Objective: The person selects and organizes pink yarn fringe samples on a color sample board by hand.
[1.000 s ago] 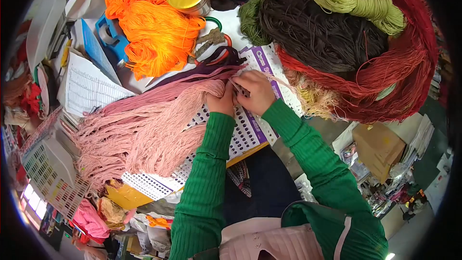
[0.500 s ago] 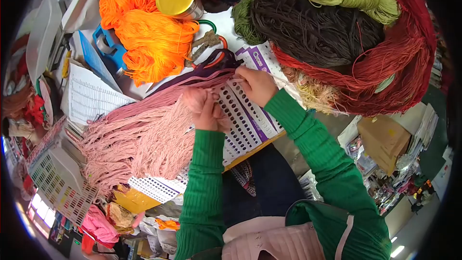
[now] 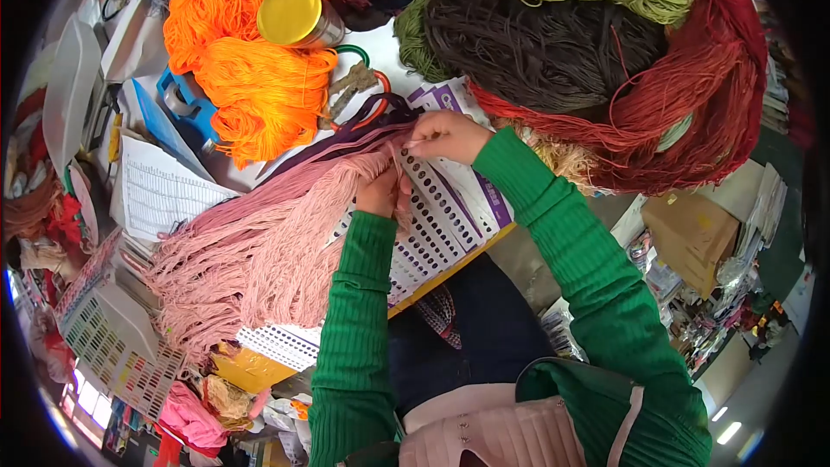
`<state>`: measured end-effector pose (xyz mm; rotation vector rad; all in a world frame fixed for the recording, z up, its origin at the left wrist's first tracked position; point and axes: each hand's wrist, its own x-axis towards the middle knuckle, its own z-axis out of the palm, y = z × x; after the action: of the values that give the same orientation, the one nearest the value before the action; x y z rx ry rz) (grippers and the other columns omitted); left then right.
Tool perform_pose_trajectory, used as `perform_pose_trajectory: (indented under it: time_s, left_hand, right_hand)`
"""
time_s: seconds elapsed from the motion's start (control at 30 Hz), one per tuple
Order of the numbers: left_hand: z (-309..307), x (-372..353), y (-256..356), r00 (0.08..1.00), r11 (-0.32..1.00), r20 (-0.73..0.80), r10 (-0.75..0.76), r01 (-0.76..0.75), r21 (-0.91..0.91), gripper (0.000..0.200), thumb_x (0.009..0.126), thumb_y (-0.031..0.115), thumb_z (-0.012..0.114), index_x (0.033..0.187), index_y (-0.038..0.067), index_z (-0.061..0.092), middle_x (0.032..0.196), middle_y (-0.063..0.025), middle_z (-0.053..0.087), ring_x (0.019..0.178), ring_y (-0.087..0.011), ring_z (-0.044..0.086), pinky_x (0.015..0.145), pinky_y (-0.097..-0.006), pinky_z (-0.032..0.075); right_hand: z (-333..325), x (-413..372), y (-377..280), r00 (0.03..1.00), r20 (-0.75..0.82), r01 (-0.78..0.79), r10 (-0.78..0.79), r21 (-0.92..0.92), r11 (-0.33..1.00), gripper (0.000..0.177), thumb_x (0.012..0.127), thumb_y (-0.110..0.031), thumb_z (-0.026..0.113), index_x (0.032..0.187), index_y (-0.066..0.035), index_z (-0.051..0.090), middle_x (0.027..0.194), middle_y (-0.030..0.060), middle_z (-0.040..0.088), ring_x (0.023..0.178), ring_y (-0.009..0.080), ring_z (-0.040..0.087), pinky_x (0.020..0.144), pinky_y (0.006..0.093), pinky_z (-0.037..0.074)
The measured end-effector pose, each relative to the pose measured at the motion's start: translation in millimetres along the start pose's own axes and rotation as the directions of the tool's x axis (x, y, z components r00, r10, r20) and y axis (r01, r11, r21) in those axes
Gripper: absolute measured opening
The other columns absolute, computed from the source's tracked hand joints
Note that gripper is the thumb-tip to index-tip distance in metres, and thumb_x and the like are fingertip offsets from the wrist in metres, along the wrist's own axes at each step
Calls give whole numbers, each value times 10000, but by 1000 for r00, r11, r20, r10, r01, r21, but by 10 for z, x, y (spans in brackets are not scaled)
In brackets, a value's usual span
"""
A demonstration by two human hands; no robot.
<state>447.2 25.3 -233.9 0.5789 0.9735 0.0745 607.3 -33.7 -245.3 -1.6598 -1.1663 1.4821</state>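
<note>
"Yarn (image 3: pixel 281 251) is spreading leftward over the dotted card (image 3: pixel 443 207), but why so neatly?"

"The left hand (image 3: pixel 379 192) is gripping its gathered pink top, probably keeping the strands together."

"And what is the right hand (image 3: pixel 450 137) doing?"

"Its thumb and finger are pinching just beside that top, apparently on a strand (too small to be sure). The left grip is perhaps giving that pinch something steady."

Bright, even light, glare at lamp (image 3: pixel 729 432) btm R, fisheye warp w/ blk corners.
</note>
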Motion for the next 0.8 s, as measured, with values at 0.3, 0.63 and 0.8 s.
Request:
perform_pose_trajectory:
  time_s: [0.3, 0.63, 0.8]
  left_hand:
    - [-78, -376, 279, 928, 969, -358, 102, -11, 247, 185, 732, 150, 531, 850, 11, 508, 684, -62, 537, 433, -123, 494, 373, -187, 398]
    - [-2512, -2098, 1005, 877, 926, -420, 236, -334, -177, 198, 806, 220, 439, 959, 96, 463, 500, 77, 338, 335, -22, 246, 299, -155, 197]
    - [-3154, -2892, 1068, 449, 776, -634, 630, -398, 489, 361, 802, 231, 421, 1133, 86, 413, 1026, -127, 491, 941, -211, 471, 810, -328, 387]
  right_hand:
    - [237, -18, -209, 953, -297, -184, 59, -416, 891, 324, 550, -368, 637, 791, -185, 525, 715, 13, 452, 760, 182, 451, 645, 322, 285]
    - [322, -9, -271, 931, -345, -275, 120, -447, 851, 323, 478, -116, 601, 772, -211, 510, 799, 4, 464, 850, 211, 427, 680, 372, 243]
    - [340, -15, -234, 933, -354, -243, 62, -492, 836, 323, 501, -146, 608, 800, -206, 499, 792, 19, 452, 835, 223, 427, 651, 373, 248]
